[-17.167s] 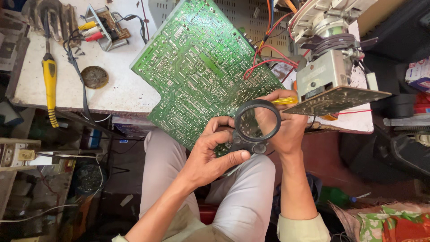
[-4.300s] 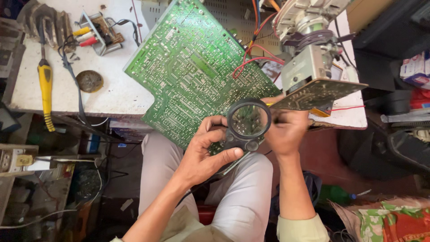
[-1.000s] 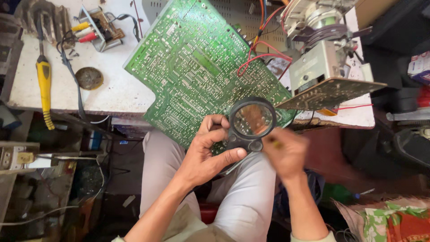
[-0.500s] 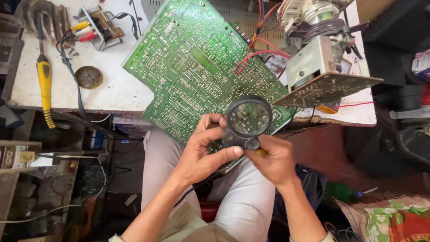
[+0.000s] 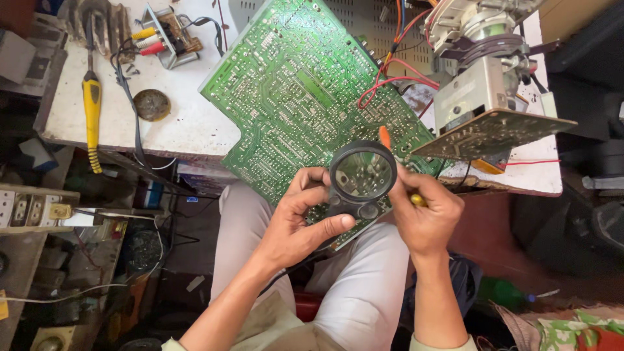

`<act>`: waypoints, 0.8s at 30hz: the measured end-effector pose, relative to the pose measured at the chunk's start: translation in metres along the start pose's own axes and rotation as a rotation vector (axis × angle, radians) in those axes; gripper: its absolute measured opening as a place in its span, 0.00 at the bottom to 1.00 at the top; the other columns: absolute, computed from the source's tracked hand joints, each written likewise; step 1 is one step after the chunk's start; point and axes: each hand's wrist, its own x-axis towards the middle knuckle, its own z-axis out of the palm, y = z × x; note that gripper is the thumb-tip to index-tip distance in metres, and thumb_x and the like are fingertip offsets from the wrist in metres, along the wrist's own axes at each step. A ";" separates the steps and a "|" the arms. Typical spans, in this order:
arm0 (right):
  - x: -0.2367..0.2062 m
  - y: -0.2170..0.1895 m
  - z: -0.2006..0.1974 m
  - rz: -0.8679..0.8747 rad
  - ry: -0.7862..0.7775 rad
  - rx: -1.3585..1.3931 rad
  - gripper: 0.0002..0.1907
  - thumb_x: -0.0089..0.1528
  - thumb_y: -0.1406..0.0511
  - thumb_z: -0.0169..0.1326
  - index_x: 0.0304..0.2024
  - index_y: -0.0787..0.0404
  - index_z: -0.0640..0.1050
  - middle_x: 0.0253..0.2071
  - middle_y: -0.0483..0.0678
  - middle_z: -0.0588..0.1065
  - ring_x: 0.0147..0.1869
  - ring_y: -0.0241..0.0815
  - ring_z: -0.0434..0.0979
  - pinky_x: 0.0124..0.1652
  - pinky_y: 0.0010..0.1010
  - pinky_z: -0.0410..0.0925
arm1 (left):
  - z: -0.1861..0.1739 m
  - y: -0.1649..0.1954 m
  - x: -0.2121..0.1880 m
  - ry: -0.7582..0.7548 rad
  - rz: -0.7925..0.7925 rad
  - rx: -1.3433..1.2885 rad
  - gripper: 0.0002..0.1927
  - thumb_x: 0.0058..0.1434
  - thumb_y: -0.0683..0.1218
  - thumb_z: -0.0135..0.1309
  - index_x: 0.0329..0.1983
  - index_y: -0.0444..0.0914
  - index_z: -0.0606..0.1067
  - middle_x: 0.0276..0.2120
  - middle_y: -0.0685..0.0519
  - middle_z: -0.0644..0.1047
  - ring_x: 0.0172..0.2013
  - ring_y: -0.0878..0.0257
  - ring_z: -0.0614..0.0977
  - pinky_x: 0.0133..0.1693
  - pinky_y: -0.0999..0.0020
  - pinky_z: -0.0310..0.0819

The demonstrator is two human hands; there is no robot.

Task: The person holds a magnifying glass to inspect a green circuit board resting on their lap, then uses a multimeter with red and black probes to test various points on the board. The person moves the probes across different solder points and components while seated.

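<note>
The fingers [image 5: 312,224] of the left hand [image 5: 296,227] were curled around the black frame of a round magnifier [image 5: 361,177], thumb pressed along its lower edge, holding the lens just above the near corner of a large green circuit board [image 5: 305,97]. The right hand [image 5: 426,218] was closed around a thin tool with a yellow-and-orange handle [image 5: 385,136], whose orange end rose behind the lens rim; its working tip was hidden, so whether it touched the board could not be told.

To do this well, the lens would best have stayed level and steady over the solder side, the left wrist braced on the thigh, while the right hand brought the tip in from the side without crossing the glass.

The board leaned off the front edge of the white desk [image 5: 188,130], its lower corner overhanging the person's lap, so any push there could have tipped it. Red wires [image 5: 390,84] ran from its far edge to a grey assembly [image 5: 474,97] carrying a smaller board, close on the right and leaving little sideways room. To the left lay a yellow-handled screwdriver [image 5: 91,110] and a round tin [image 5: 151,104], well apart, with bare desk between them and the board.
</note>
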 end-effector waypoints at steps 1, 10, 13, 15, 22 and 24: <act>0.000 -0.002 0.002 -0.019 -0.016 -0.018 0.06 0.64 0.73 0.64 0.43 0.67 0.82 0.34 0.44 0.80 0.36 0.25 0.74 0.37 0.21 0.69 | 0.000 0.000 -0.001 -0.001 0.001 0.013 0.17 0.56 0.49 0.69 0.45 0.37 0.82 0.53 0.52 0.71 0.59 0.58 0.71 0.64 0.63 0.62; 0.002 -0.015 0.004 0.077 -0.212 -0.022 0.06 0.60 0.71 0.61 0.40 0.62 0.84 0.30 0.43 0.80 0.33 0.25 0.75 0.33 0.22 0.68 | -0.001 0.000 -0.001 -0.004 0.008 0.036 0.17 0.56 0.49 0.69 0.45 0.37 0.83 0.54 0.51 0.70 0.60 0.57 0.71 0.64 0.61 0.62; -0.001 -0.011 0.005 0.152 -0.158 -0.060 0.05 0.62 0.70 0.64 0.41 0.62 0.84 0.27 0.44 0.78 0.31 0.25 0.71 0.30 0.23 0.66 | 0.000 0.000 -0.001 -0.004 0.013 0.020 0.17 0.56 0.49 0.69 0.46 0.37 0.82 0.55 0.51 0.71 0.61 0.57 0.71 0.64 0.61 0.63; -0.006 -0.009 0.004 0.095 -0.344 -0.028 0.08 0.57 0.70 0.65 0.39 0.62 0.84 0.27 0.43 0.79 0.31 0.26 0.75 0.31 0.22 0.68 | -0.002 0.000 0.001 -0.012 0.004 -0.007 0.18 0.56 0.49 0.69 0.47 0.38 0.82 0.55 0.51 0.71 0.61 0.57 0.71 0.65 0.61 0.63; 0.010 0.015 -0.028 0.277 0.259 0.149 0.07 0.70 0.69 0.61 0.37 0.66 0.79 0.27 0.45 0.76 0.22 0.30 0.68 0.23 0.23 0.60 | 0.000 -0.001 -0.003 0.005 -0.008 -0.020 0.18 0.55 0.49 0.70 0.46 0.37 0.82 0.56 0.50 0.70 0.62 0.57 0.70 0.65 0.61 0.61; 0.012 0.028 -0.037 0.220 0.373 0.196 0.06 0.70 0.69 0.60 0.38 0.63 0.76 0.27 0.45 0.76 0.21 0.28 0.68 0.22 0.23 0.60 | 0.000 -0.003 -0.003 -0.004 0.003 0.027 0.18 0.55 0.49 0.70 0.45 0.36 0.82 0.56 0.50 0.69 0.62 0.57 0.70 0.65 0.60 0.61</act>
